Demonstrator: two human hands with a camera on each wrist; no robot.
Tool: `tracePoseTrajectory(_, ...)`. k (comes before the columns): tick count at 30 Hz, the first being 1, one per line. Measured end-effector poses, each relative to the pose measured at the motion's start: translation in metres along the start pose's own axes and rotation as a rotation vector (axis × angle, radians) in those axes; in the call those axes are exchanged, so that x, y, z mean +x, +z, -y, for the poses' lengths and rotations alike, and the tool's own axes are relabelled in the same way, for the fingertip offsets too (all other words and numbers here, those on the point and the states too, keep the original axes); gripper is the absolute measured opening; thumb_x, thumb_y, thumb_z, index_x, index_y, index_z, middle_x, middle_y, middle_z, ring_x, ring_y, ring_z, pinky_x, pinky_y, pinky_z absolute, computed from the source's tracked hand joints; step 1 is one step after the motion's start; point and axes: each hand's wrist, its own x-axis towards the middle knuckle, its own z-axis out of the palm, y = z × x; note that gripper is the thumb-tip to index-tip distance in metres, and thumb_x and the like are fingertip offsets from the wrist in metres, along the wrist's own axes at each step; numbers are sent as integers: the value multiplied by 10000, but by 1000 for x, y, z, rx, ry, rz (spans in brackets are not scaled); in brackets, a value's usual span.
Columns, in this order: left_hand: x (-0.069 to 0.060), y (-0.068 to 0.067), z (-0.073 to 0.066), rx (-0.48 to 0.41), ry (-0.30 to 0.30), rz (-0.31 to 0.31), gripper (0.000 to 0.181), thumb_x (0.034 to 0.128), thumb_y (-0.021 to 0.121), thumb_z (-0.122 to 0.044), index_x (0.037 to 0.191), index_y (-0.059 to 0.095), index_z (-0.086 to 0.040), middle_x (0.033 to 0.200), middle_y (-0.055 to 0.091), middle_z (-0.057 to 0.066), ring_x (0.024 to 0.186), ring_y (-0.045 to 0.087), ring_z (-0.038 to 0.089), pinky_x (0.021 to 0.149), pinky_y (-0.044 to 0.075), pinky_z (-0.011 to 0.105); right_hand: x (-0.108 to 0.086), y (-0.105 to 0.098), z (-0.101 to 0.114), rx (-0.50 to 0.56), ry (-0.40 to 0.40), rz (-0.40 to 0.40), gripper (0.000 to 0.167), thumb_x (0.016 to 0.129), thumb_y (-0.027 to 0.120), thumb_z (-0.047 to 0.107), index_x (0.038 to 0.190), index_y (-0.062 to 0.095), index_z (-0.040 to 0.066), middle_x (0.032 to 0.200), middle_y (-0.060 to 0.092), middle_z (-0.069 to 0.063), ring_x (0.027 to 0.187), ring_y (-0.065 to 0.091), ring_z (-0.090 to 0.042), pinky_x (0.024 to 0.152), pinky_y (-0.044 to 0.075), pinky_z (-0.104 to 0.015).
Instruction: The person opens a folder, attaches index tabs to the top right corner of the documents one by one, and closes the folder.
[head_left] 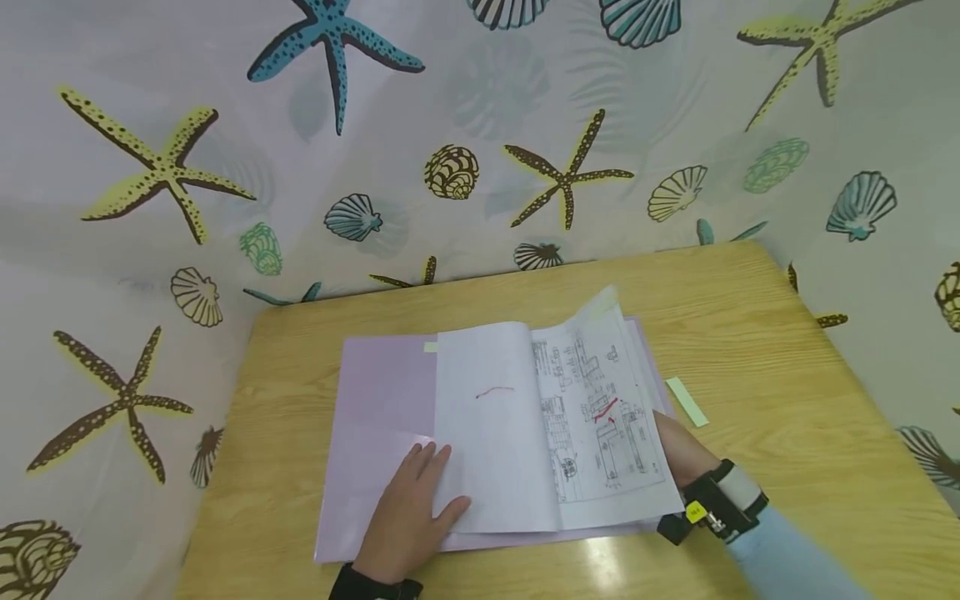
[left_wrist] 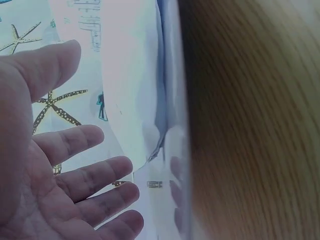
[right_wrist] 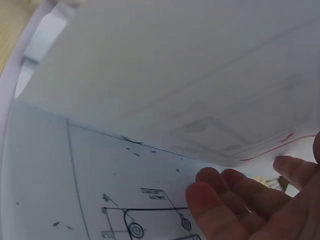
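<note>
Drawing sheet (head_left: 592, 467), ctr-right of frame, raised over my R hand (head_left: 681, 446); fingers loosely bent, no pinch seen. My L hand (head_left: 408, 508), lower ctr, spread over folder (head_left: 382, 400) & facing page (head_left: 495, 458), holding nil. Sheet prob. light, floppy, creases easily; take outer edge, thumb above, fingers below

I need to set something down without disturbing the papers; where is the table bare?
Bare wood shows right of the green strip, behind the purple folder up to the patterned cloth, and in a band left of the folder. It is crowded on the folder itself: pages, the left hand, and the right hand partly under a lifted page.
</note>
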Motion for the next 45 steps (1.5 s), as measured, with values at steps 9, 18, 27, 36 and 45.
tracePoseTrajectory(9, -3, -4, -2, -11, -4, -22, 665, 863, 690, -436, 1372, 513, -46, 1378, 494, 212, 1320, 403, 388, 1026, 382, 526, 14, 26, -3, -309, -141, 6, 622, 1052, 213, 388, 1495, 126, -40, 1014, 504, -118, 912, 562, -158, 715, 481, -286)
tracePoseTrajectory(18, -3, -2, 3, -16, -33, -81, 654, 859, 712, -391, 1376, 510, -46, 1381, 495, 185, 1324, 408, 338, 1029, 392, 494, 34, 61, 6, -513, -256, 43, 512, 1046, 298, 344, 1474, 326, 64, 1045, 586, -112, 882, 614, -251, 608, 535, -374)
tracePoseTrajectory(27, 1, -5, 8, -125, 45, -367, 341, 979, 517, -126, 1287, 553, 15, 1260, 575, 174, 1209, 524, 289, 978, 438, 469, 57, 88, -3, -1129, -445, -21, 621, 970, 494, 471, 1499, 355, 176, 1589, 196, -40, 1428, 222, -301, 1117, 233, -516)
tracePoseTrajectory(36, 1, 4, 2, -164, -36, -201, 411, 1006, 496, -226, 1347, 497, 4, 1357, 510, 191, 1291, 459, 296, 1030, 392, 482, 60, 93, -8, -1243, -415, -19, 734, 855, 677, 473, 1477, 404, 195, 1601, 111, -109, 1447, 144, -318, 1134, 198, -499)
tracePoseTrajectory(45, 5, 14, -3, -130, -38, -127, 417, 997, 516, -321, 1292, 568, -31, 1342, 521, 189, 1252, 495, 320, 976, 441, 498, 63, 93, -12, -1319, -466, -29, 736, 854, 666, 493, 1462, 426, 154, 1591, 139, -138, 1450, 106, -355, 1122, 176, -561)
